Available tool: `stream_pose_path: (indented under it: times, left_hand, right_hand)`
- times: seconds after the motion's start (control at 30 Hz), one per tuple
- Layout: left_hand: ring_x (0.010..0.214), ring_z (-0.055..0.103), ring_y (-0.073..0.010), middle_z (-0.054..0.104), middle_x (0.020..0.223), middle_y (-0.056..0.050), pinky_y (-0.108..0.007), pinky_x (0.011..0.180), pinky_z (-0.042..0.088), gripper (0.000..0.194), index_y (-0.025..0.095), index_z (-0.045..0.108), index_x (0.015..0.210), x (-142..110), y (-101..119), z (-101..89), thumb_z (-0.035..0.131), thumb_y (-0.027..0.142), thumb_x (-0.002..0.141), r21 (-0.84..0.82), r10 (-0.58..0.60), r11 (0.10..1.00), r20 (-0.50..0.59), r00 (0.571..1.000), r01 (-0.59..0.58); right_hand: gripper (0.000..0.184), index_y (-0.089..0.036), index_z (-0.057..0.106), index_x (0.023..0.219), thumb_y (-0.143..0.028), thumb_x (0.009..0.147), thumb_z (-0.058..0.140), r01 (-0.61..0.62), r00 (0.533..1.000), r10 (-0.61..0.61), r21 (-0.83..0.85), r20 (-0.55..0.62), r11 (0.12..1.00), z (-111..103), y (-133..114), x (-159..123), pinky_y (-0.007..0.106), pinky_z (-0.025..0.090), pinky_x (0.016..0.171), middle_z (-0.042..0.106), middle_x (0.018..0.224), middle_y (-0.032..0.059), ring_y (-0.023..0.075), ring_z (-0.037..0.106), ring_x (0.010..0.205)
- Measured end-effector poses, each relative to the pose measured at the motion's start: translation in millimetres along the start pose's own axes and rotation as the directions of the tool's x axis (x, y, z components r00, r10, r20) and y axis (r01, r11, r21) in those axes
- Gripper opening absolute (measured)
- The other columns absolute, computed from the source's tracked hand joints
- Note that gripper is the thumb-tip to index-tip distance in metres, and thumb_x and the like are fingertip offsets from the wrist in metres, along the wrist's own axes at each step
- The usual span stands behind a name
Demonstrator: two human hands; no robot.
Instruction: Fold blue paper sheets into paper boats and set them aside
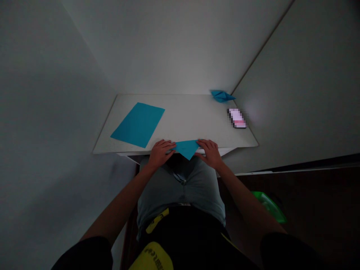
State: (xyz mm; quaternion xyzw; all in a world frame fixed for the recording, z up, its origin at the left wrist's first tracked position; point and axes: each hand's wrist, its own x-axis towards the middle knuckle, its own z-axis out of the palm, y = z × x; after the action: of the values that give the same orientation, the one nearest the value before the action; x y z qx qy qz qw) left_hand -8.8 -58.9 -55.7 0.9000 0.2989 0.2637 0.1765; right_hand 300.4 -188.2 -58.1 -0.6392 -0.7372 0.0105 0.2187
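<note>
A folded blue paper point(186, 148), triangular with its point toward me, spans the gap between my hands at the table's front edge. Its left corner is pinched between the thumb and fingers of my left hand point(161, 153). At the right corner, my right hand point(209, 153) grips the paper the same way, thumb beneath and fingers on top. The paper's tip hangs past the table edge, over my lap. Left of my hands, a flat blue sheet of paper point(137, 125) lies on the table.
The white table point(185, 112) fits between walls on the left, back and right. A folded blue paper boat point(222, 96) rests at the back right corner. Nearer me lies a phone point(237, 118) with its screen lit. Something green point(269, 206) sits on the dark floor at right.
</note>
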Motion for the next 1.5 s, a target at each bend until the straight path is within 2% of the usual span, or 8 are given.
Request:
stream_pose_path:
  times: [0.17, 0.27, 0.4, 0.57, 0.7, 0.83, 1.13, 1.5]
  left_hand:
    - [0.117, 0.076, -0.0264, 0.083, 0.119, -0.005, -0.051, 0.114, 0.052, 0.024, 0.028, 0.081, 0.117, 5.2, 2.1, -4.6, 0.062, 0.037, 0.106, -0.061, -0.110, 0.992, -0.001, 0.994, 0.110]
    - [0.105, 0.077, -0.0269, 0.083, 0.113, -0.007, -0.045, 0.100, 0.057, 0.029, 0.024, 0.079, 0.117, 19.3, -0.9, -8.0, 0.062, 0.044, 0.105, -0.089, -0.221, 0.972, -0.007, 0.975, 0.219]
    - [0.090, 0.075, -0.0235, 0.081, 0.098, -0.004, -0.039, 0.090, 0.058, 0.025, 0.023, 0.074, 0.116, 42.7, -6.2, -7.4, 0.068, 0.043, 0.101, -0.121, -0.308, 0.947, -0.072, 0.949, 0.298]
    - [0.110, 0.073, -0.0276, 0.081, 0.112, -0.008, -0.046, 0.101, 0.053, 0.014, 0.024, 0.079, 0.103, 48.4, -4.7, -5.7, 0.065, 0.029, 0.103, 0.025, -0.212, 0.976, -0.105, 0.972, 0.216]
    - [0.121, 0.070, -0.0287, 0.080, 0.127, -0.006, -0.050, 0.107, 0.048, 0.017, 0.027, 0.082, 0.111, 36.5, -2.6, -4.9, 0.069, 0.033, 0.104, 0.088, -0.092, 0.991, -0.051, 0.994, 0.096]
    - [0.125, 0.069, -0.0291, 0.080, 0.131, -0.005, -0.050, 0.105, 0.048, 0.018, 0.027, 0.083, 0.114, 27.2, -1.5, -4.9, 0.069, 0.035, 0.105, 0.119, -0.006, 0.993, -0.013, 1.000, 0.007]
    - [0.102, 0.074, -0.0257, 0.084, 0.104, -0.006, -0.044, 0.094, 0.052, 0.020, 0.028, 0.085, 0.110, 16.8, 6.4, -4.9, 0.071, 0.041, 0.104, 0.097, 0.018, 0.995, 0.026, 1.000, -0.020]
    - [0.101, 0.073, -0.0261, 0.082, 0.106, -0.010, -0.042, 0.093, 0.056, 0.026, 0.024, 0.084, 0.116, 29.5, 2.5, -17.0, 0.062, 0.037, 0.109, 0.100, 0.086, 0.990, 0.113, 0.990, -0.097]
  right_hand:
    - [0.033, -0.032, 0.074, 0.133, -0.046, 0.108, 0.058, -0.096, 0.994, 0.100, 0.068, -0.053, 0.993, 3.5, -0.7, 3.7, 0.056, 0.044, 0.107, 0.073, 0.131, 0.0114, 0.0353, 0.062, 0.123]
    - [0.033, -0.029, 0.076, 0.120, -0.050, 0.110, 0.053, -0.168, 0.978, 0.186, 0.168, -0.094, 0.971, 2.4, 10.4, 19.3, 0.049, 0.049, 0.097, 0.078, 0.108, 0.0085, 0.0300, 0.069, 0.100]
    - [0.036, -0.026, 0.071, 0.123, -0.055, 0.108, 0.058, -0.241, 0.959, 0.271, 0.261, -0.083, 0.935, 2.7, 29.1, 48.3, 0.039, 0.052, 0.079, 0.076, 0.088, 0.0035, 0.0246, 0.069, 0.077]
    - [0.030, -0.023, 0.077, 0.108, -0.046, 0.108, 0.057, -0.173, 0.976, 0.189, 0.147, -0.107, 0.974, 1.3, 32.2, 58.6, 0.045, 0.055, 0.090, 0.077, 0.108, 0.0123, 0.0287, 0.071, 0.095]
    - [0.037, -0.026, 0.076, 0.132, -0.046, 0.111, 0.055, 0.035, 0.997, -0.031, 0.054, -0.073, 0.998, -4.1, 27.7, 40.4, 0.051, 0.051, 0.101, 0.075, 0.134, 0.0120, 0.0321, 0.067, 0.118]
    - [0.047, -0.029, 0.066, 0.152, -0.051, 0.111, 0.055, 0.092, 0.995, -0.093, -0.025, -0.037, 0.995, -9.1, 27.1, 21.7, 0.052, 0.049, 0.101, 0.069, 0.149, 0.0093, 0.0334, 0.063, 0.126]
    - [0.035, -0.035, 0.076, 0.137, -0.051, 0.108, 0.063, 0.069, 0.997, -0.064, 0.119, -0.047, 0.990, -12.5, 29.6, 13.2, 0.050, 0.051, 0.101, 0.078, 0.134, 0.0059, 0.0305, 0.070, 0.121]
    - [0.040, -0.029, 0.077, 0.133, -0.056, 0.109, 0.058, 0.000, 0.998, 0.012, 0.214, -0.055, 0.977, -11.2, 30.2, 20.4, 0.049, 0.055, 0.098, 0.082, 0.121, 0.0086, 0.0311, 0.074, 0.111]
